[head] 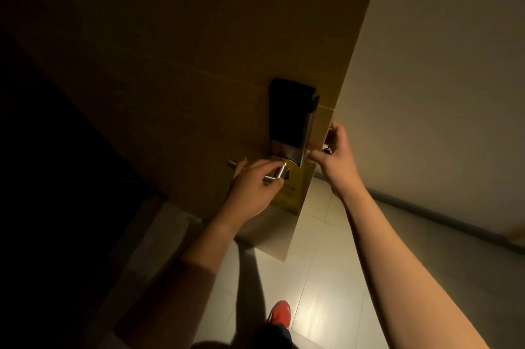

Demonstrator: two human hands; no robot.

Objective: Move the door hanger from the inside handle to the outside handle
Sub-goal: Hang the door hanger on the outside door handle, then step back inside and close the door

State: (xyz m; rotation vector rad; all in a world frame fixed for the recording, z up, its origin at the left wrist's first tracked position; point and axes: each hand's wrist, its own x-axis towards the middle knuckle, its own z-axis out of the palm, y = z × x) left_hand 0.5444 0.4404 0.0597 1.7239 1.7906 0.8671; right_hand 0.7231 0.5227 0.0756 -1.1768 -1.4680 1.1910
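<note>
A yellow door hanger (287, 192) hangs around the silver lever handle (272, 176) on this face of the brown wooden door (176, 78), below a black electronic lock plate (289, 115). My left hand (252, 189) lies over the lever, fingers curled around it and touching the top of the hanger. My right hand (335, 152) reaches around the door's edge at lock height and grips something small and metallic there; its fingers hide most of it. The hanger's printed text is too dim to read.
The door stands ajar, its free edge (318, 178) running down the middle. Pale floor tiles (326, 277) and a light wall (440, 93) with a grey skirting (426, 212) lie to the right. A red shoe (279, 316) shows at the bottom. The left side is dark.
</note>
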